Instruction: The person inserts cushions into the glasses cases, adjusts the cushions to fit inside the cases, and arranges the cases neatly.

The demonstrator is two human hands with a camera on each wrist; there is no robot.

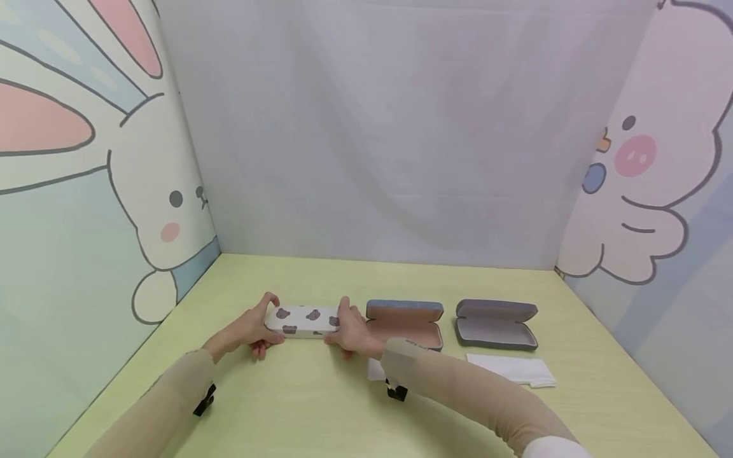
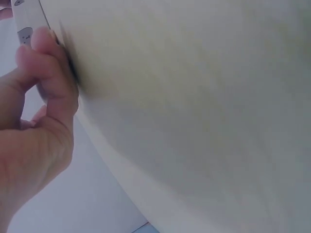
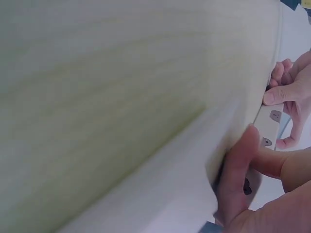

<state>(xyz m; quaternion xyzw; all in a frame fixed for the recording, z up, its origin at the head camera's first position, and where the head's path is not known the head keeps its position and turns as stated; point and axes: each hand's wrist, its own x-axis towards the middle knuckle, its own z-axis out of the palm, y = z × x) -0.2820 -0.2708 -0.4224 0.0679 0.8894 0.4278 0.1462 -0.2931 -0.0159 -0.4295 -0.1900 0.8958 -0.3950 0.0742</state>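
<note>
A white glasses case (image 1: 306, 323) printed with brown bear heads lies closed on the table, its long side facing the person. At its left end my left hand (image 1: 252, 326) grips it, thumb at the near edge and fingers at the far side. My right hand (image 1: 354, 332) holds the right end in the same way and covers part of it. In the right wrist view, both hands show along the case (image 3: 266, 125). The left wrist view catches only a corner of the case (image 2: 25, 35) beyond the curled fingers.
Right of the hands stands an open blue glasses case (image 1: 405, 312) with a pinkish-brown lining. Beside it is an open grey case (image 1: 497, 331). White folded cloths lie in front, one (image 1: 509, 369) in plain sight, another (image 1: 375, 370) partly behind the right sleeve. Printed curtains enclose the yellow table (image 1: 298, 407).
</note>
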